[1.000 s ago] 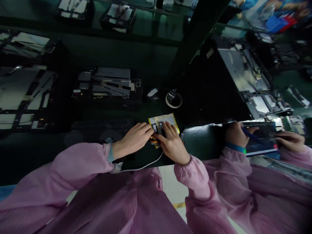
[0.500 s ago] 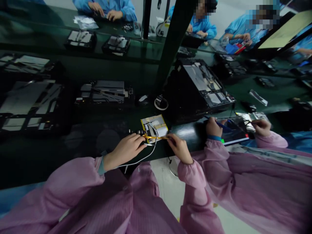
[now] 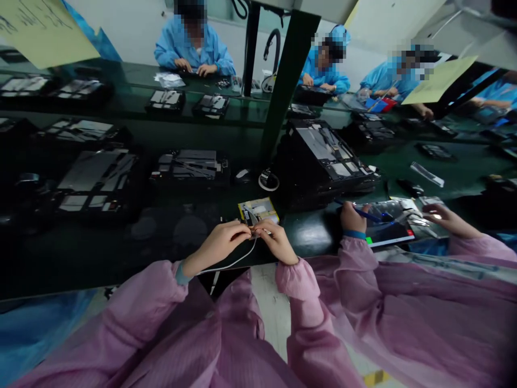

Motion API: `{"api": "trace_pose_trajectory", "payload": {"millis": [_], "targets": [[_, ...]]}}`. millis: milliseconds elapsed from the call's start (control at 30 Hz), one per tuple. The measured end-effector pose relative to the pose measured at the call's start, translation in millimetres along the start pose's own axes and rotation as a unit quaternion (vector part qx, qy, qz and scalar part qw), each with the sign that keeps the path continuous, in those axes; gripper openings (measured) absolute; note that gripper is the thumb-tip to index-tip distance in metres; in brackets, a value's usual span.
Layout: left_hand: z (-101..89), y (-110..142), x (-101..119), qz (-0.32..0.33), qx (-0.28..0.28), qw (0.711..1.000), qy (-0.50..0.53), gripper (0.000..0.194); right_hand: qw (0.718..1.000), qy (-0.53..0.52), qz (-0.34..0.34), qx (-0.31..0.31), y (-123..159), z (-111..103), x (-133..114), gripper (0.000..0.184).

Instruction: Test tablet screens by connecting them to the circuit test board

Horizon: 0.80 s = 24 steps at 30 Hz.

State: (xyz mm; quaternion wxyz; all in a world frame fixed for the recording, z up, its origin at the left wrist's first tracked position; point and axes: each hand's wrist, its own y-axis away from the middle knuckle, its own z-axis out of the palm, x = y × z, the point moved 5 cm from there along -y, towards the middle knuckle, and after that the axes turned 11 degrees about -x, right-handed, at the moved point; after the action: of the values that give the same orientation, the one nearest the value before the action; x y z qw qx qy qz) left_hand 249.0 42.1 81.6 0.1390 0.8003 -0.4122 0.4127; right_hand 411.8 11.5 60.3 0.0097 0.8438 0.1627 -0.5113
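Just in front of me, at the bench's front edge, my left hand (image 3: 224, 242) and my right hand (image 3: 278, 241) meet fingertip to fingertip. Both are closed in a pinch. Only a sliver of the thin orange strip (image 3: 253, 230) shows between them, the rest hidden by the fingers. Behind the fingers lies a flat yellow-edged part (image 3: 262, 206), perhaps a battery pack, partly covered by my hands. A white cable (image 3: 236, 262) runs from beneath my fingers toward my left wrist, where a teal band sits.
Stacks of opened black device housings (image 3: 323, 151) stand behind and left (image 3: 97, 178). A mouse (image 3: 243, 175) and white ring-shaped item (image 3: 269, 180) lie nearby. To my right, a co-worker's hands (image 3: 353, 218) work over a dark screen panel (image 3: 388, 235). A dark post (image 3: 288, 70) rises ahead.
My hands have come together; before, they were apart with the orange strip stretched between them. The view has tilted up. The neighbour's right hand has lifted slightly and opened more.
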Motion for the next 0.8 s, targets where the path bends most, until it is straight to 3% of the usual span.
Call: {"api": "trace_pose_trajectory", "payload": {"millis": [133, 367, 800], "targets": [[4.9, 3.2, -5.0, 0.004, 0.015, 0.996, -0.09, 0.012, 1.0, 0.03, 0.008, -0.003, 2.1, 9.5, -5.2, 0.014], [8.4, 4.9, 6.1, 0.059, 0.042, 0.97, -0.23, 0.017, 0.996, 0.08, -0.044, 0.012, 6.8, 10.9, -17.5, 0.013], [12.4, 4.0, 4.8, 0.06, 0.038, 0.97, -0.231, 0.015, 0.993, 0.1, -0.052, 0.02, 9.6, 10.5, -14.5, 0.01]]}}
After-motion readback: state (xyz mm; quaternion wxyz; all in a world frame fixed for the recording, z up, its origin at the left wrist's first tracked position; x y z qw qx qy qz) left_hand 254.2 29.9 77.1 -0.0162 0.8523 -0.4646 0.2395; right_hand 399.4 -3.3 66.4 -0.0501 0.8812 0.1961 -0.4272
